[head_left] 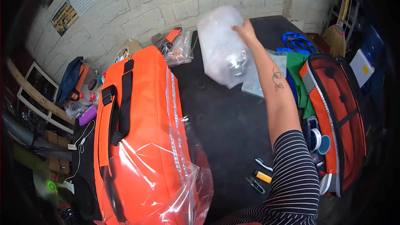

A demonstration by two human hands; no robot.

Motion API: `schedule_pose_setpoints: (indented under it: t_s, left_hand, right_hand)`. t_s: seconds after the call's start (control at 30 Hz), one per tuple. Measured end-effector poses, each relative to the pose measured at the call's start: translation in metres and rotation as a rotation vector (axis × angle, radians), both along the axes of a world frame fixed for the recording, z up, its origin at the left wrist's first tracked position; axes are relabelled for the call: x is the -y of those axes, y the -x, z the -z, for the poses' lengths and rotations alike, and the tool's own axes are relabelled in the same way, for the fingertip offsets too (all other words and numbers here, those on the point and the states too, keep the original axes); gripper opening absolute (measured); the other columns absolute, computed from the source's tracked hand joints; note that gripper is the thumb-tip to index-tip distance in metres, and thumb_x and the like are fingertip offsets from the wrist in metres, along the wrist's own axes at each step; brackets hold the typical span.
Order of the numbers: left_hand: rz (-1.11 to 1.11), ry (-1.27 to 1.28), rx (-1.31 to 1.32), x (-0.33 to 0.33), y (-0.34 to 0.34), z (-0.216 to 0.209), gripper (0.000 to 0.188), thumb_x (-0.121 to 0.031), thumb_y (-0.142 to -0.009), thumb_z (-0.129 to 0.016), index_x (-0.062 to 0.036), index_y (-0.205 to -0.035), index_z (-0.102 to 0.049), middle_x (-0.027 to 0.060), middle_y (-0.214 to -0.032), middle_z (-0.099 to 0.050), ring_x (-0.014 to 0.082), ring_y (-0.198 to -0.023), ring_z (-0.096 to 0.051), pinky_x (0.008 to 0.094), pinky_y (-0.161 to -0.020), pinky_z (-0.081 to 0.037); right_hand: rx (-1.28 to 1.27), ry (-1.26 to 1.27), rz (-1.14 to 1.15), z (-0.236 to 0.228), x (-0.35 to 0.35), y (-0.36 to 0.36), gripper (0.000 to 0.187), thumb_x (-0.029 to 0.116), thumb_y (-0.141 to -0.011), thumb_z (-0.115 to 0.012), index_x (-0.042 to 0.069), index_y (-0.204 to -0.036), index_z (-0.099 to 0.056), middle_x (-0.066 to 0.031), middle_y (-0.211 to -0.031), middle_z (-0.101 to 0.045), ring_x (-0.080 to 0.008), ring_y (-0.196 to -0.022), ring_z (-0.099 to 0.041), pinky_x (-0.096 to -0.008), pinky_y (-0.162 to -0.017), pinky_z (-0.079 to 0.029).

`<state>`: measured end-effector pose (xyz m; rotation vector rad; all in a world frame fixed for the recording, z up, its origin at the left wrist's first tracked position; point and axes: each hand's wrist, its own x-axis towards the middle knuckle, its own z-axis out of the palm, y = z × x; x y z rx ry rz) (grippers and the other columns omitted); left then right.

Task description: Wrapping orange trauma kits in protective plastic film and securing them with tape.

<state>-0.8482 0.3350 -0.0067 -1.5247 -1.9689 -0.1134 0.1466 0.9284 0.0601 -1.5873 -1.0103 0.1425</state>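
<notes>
My right hand (246,31) reaches far across the black table (225,116) and grips the upper edge of a crumpled clear plastic bag (221,46), lifted off the table near its back edge. My striped sleeve and bare forearm run down to the lower right. A large orange bag (141,133) with black straps lies lengthwise at the left, its near end partly inside a clear plastic cover (166,183). My left hand is not in view.
A second orange bag (337,116) lies open at the right beside green and blue fabric (298,71). Small clippers (255,184), a yellow tool (263,176) and tape rolls (320,141) lie near my arm. A plastic-wrapped item (175,46) sits by the brick wall; clutter fills the left.
</notes>
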Motion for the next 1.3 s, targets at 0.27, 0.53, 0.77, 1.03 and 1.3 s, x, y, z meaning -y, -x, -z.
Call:
schedule_pose_setpoints:
  t_s: [0.27, 0.53, 0.77, 1.03, 1.3]
  left_hand:
    - [-0.003, -0.017, -0.080, 0.015, -0.010, -0.029, 0.048, -0.035, -0.083, -0.060, -0.0037, -0.119, -0.055, 0.0182, -0.117, -0.052, 0.0384, -0.103, -0.052, 0.0438, -0.086, -0.044]
    - [0.100, -0.070, -0.123, -0.030, -0.027, -0.036, 0.046, -0.035, -0.084, -0.059, -0.0026, -0.117, -0.056, 0.0175, -0.113, -0.054, 0.0373, -0.099, -0.054, 0.0431, -0.084, -0.045]
    - [0.155, -0.100, -0.166, -0.052, -0.046, -0.050, 0.045, -0.035, -0.085, -0.059, -0.0016, -0.115, -0.057, 0.0169, -0.109, -0.057, 0.0364, -0.096, -0.056, 0.0425, -0.082, -0.046]
    - [0.174, -0.138, -0.197, -0.060, -0.076, -0.057, 0.043, -0.035, -0.086, -0.059, -0.0005, -0.112, -0.059, 0.0162, -0.105, -0.060, 0.0353, -0.093, -0.058, 0.0418, -0.080, -0.047]
    - [0.206, -0.218, -0.290, -0.081, -0.095, -0.094, 0.042, -0.035, -0.087, -0.059, 0.0007, -0.109, -0.060, 0.0155, -0.101, -0.062, 0.0342, -0.089, -0.060, 0.0411, -0.078, -0.048]
  right_hand:
    - [0.228, 1.039, 0.584, 0.134, 0.101, 0.003, 0.064, 0.041, -0.079, -0.066, -0.004, -0.123, -0.052, -0.0229, -0.134, -0.045, -0.0459, -0.117, -0.048, -0.0573, -0.088, -0.044]
    - [-0.272, 0.897, 0.414, 0.165, 0.146, -0.042, 0.045, 0.019, -0.083, -0.057, 0.006, -0.125, -0.051, -0.0251, -0.131, -0.047, -0.0386, -0.122, -0.047, -0.0492, -0.092, -0.045]
    - [0.562, 0.267, 0.339, 0.022, 0.103, -0.013, 0.044, 0.001, -0.075, -0.052, 0.008, -0.118, -0.045, -0.0281, -0.093, -0.062, -0.0467, -0.091, -0.059, -0.0543, -0.075, -0.048]
    - [0.021, -0.258, 0.019, -0.097, 0.026, 0.019, 0.039, 0.003, -0.070, -0.050, -0.002, -0.109, -0.052, -0.0286, -0.099, -0.062, -0.0418, -0.101, -0.059, -0.0439, -0.085, -0.046]
    - [-0.368, 0.182, 0.199, 0.041, -0.050, 0.062, 0.083, 0.022, -0.066, -0.074, 0.001, -0.131, -0.027, -0.0250, -0.127, -0.041, -0.0391, -0.113, -0.047, -0.0493, -0.093, -0.040]
